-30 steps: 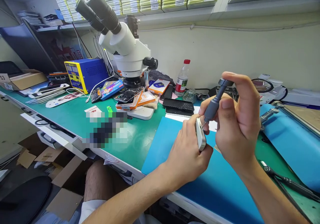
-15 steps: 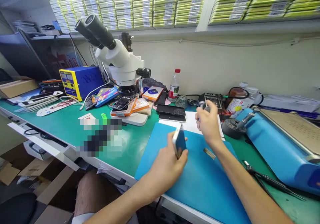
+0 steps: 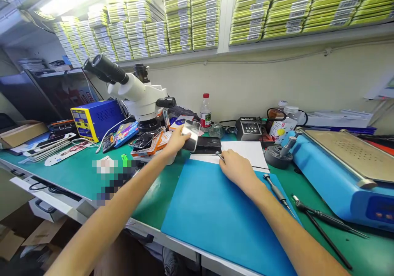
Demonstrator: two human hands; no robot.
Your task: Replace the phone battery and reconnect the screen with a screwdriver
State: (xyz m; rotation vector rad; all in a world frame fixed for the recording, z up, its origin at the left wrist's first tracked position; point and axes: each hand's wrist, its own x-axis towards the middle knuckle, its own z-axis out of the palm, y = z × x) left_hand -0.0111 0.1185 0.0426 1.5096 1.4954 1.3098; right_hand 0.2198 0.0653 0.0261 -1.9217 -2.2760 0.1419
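Note:
My left hand grips a smartphone by its side, thumb over the bright, reflective face. The phone is held up at the far edge of the blue mat, in front of dark phones lying on white paper. Low over the mat's far edge, my right hand is closed round a small tool with a round silver end; the fingers hide the rest of it. Beside my right forearm lies a screwdriver with a grey handle.
A microscope rises at the back left, near a blue-yellow power unit. Bottle and glass jar stand behind the paper. At right are a round tool holder, a blue heating machine and a black tweezer-like tool.
My left hand has carried the phone away from me and leftward, turning its face into view. My right hand has come down toward the mat and left. The screwdriver beside my forearm now shows.

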